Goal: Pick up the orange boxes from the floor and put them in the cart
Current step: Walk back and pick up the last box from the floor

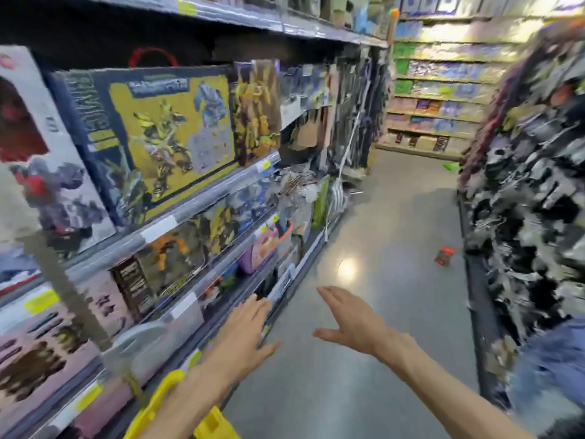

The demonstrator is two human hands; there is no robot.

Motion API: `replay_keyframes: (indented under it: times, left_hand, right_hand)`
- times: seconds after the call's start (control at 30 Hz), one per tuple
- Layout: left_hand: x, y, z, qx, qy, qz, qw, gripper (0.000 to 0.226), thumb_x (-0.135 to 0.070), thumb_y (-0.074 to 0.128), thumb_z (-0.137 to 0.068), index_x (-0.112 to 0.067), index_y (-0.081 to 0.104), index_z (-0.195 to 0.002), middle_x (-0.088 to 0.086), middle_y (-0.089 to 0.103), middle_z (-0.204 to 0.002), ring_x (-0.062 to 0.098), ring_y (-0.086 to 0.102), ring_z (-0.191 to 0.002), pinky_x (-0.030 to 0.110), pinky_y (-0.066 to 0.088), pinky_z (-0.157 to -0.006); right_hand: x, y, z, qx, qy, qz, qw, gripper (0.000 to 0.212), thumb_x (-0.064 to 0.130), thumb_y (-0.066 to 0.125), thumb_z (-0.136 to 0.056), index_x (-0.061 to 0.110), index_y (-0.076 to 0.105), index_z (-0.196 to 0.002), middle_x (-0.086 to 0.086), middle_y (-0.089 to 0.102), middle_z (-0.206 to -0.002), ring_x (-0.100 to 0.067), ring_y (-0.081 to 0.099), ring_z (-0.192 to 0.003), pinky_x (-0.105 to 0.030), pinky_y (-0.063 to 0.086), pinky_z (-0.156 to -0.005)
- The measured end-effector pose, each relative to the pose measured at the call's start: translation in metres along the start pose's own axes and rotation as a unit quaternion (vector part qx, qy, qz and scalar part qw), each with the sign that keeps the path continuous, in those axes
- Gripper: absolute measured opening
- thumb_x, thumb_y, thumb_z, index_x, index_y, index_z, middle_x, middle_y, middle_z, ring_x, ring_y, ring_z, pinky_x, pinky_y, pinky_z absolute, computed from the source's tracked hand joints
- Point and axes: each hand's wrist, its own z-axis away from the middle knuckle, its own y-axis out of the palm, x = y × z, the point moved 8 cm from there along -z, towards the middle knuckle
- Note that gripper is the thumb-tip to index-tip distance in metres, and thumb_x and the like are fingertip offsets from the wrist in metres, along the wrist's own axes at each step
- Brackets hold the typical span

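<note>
Reaching both hands forward, left hand (245, 331) and right hand (351, 321) flat-fingered, holding nothing, likely heading for reddish-orange box (444, 255) lying on floor (395, 312) ahead; yellow cart (164, 394) sitting below left arm.

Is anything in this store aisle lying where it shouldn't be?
Yes. A small red-orange box lies tilted on the bare floor near the right-hand rack, away from any shelf. Farther down the aisle, a green item also sits on the floor. Both hands, left and right, are open and hold nothing.
</note>
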Motion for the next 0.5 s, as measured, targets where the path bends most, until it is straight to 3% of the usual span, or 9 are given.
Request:
replay_keyframes:
  times: [0.13, 0.3, 0.43, 0.5]
  left_hand:
    - [-0.069, 0.014, -0.106, -0.011, 0.069, 0.014, 0.997, 0.09, -0.073, 0.033, -0.082, -0.015, 0.033, -0.151, 0.001, 0.033, -0.157, 0.021, 0.022, -0.148, 0.03, 0.007, -0.12]
    - [-0.133, 0.047, -0.242, -0.013, 0.125, 0.035, 0.991, 0.094, -0.083, 0.025, -0.084, -0.018, 0.032, -0.152, -0.002, 0.032, -0.157, 0.018, 0.019, -0.148, 0.022, 0.001, -0.117]
    - [-0.178, 0.061, -0.345, -0.003, 0.159, -0.013, 0.987, 0.078, -0.068, 0.043, -0.087, -0.014, 0.047, -0.143, 0.006, 0.051, -0.145, 0.025, 0.045, -0.136, 0.028, 0.014, -0.113]
    - [-0.196, 0.068, -0.393, -0.002, 0.178, -0.013, 0.984, 0.078, -0.066, 0.044, -0.087, -0.012, 0.046, -0.143, 0.008, 0.051, -0.145, 0.027, 0.046, -0.135, 0.031, 0.02, -0.113]
  right_hand:
    - [-0.114, -0.04, 0.02, -0.052, 0.058, -0.007, 0.997, 0.093, 0.064, 0.056, -0.089, 0.012, 0.02, -0.156, -0.008, 0.025, -0.161, -0.024, 0.021, -0.148, -0.03, 0.016, -0.119]
    - [-0.245, -0.088, 0.029, -0.067, 0.113, -0.006, 0.991, 0.092, 0.061, 0.058, -0.09, 0.014, 0.016, -0.157, -0.007, 0.02, -0.163, -0.023, 0.018, -0.15, -0.035, 0.018, -0.119]
    - [-0.345, -0.124, 0.017, -0.083, 0.144, 0.018, 0.986, 0.093, 0.06, 0.06, -0.089, 0.011, 0.02, -0.156, -0.011, 0.025, -0.161, -0.026, 0.019, -0.15, -0.033, 0.015, -0.12]
    - [-0.392, -0.137, 0.006, -0.078, 0.157, 0.033, 0.984, 0.093, 0.06, 0.061, -0.088, 0.01, 0.022, -0.155, -0.011, 0.027, -0.16, -0.026, 0.02, -0.149, -0.033, 0.016, -0.12]
